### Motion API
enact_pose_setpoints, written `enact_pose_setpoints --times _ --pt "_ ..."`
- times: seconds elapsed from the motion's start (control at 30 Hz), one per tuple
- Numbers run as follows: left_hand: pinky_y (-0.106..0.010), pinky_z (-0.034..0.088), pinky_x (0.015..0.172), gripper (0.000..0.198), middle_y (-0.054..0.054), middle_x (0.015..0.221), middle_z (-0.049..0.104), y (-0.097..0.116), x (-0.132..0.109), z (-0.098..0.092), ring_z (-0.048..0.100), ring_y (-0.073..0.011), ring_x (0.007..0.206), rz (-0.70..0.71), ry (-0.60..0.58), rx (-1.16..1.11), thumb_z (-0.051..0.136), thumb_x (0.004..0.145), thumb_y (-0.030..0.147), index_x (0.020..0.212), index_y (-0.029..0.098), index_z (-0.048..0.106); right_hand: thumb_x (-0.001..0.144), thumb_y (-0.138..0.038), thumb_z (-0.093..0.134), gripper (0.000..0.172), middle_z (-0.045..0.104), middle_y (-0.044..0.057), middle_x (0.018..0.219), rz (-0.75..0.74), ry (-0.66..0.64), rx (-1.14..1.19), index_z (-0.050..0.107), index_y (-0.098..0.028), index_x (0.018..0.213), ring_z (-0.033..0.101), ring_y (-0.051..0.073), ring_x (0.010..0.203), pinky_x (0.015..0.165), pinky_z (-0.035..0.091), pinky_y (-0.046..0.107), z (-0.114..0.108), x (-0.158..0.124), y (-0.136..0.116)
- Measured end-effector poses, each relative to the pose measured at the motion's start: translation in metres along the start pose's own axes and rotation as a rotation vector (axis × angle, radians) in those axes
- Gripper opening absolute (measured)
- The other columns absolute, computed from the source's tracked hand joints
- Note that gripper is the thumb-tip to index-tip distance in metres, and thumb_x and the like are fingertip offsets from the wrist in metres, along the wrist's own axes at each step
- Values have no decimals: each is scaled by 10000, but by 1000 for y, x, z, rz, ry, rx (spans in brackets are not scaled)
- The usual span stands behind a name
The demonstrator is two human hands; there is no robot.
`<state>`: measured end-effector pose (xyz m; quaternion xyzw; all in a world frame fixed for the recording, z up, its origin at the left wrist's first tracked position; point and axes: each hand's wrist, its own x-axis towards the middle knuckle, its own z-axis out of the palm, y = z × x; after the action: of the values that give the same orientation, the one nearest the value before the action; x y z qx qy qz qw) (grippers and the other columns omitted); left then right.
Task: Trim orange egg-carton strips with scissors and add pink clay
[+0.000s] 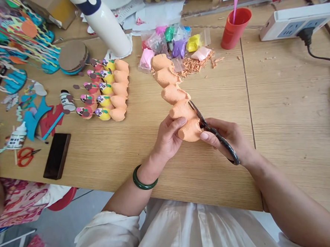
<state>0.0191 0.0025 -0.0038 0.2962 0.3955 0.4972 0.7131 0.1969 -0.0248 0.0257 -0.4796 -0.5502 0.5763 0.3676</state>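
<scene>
My left hand (pixel 168 136) grips the near end of an orange strip of egg-carton cups (pixel 172 91) that runs away from me across the wooden table (pixel 286 93). My right hand (pixel 229 140) holds dark scissors (pixel 210 126), its fingers closed on the handles. The blades meet the strip's right edge between the two nearest cups. A green bangle (pixel 143 183) circles my left wrist.
Small bags of coloured clay (pixel 174 44) and orange shavings (pixel 196 65) lie behind the strip. Finished craft figures (pixel 107 91) sit at left, beside a white bottle (pixel 103 23). A red cup (pixel 234 28), power strip (pixel 295 22), black phone (pixel 57 155), red scissors (pixel 25 156) and glue bottle (pixel 17 137) are around.
</scene>
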Motion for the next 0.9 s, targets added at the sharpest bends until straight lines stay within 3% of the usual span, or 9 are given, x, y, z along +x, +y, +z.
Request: enact_pose_setpoints --times 0.1,0.33,0.5,0.9 --pt "-329 608 855 257 -29 928 786 1 0 0 759 -241 995 -23 -8 -22 820 753 392 911 217 719 814 -665 771 492 491 -32 679 -17 -6 -3 619 -197 804 419 112 602 545 359 264 0 1 2" --pt "-267 615 825 256 -8 882 787 4 -2 6 749 -170 837 35 -2 -36 866 715 410 838 219 749 800 -664 784 492 505 -24 693 -27 -19 -21 614 -202 807 446 121 626 561 381 254 -1 2 2" --pt "-339 624 845 297 -25 948 787 3 -1 5 748 -218 893 72 35 17 863 708 431 916 246 762 793 -719 755 531 524 -7 702 2 -20 -41 631 -203 824 467 138 646 564 400 256 -2 1 0" --pt "-349 606 881 324 -29 1004 782 4 0 3 743 -230 973 89 66 24 838 738 419 1000 247 755 814 -675 767 538 536 -7 718 10 -23 -66 737 -175 1009 461 133 646 554 378 258 -2 -1 1"
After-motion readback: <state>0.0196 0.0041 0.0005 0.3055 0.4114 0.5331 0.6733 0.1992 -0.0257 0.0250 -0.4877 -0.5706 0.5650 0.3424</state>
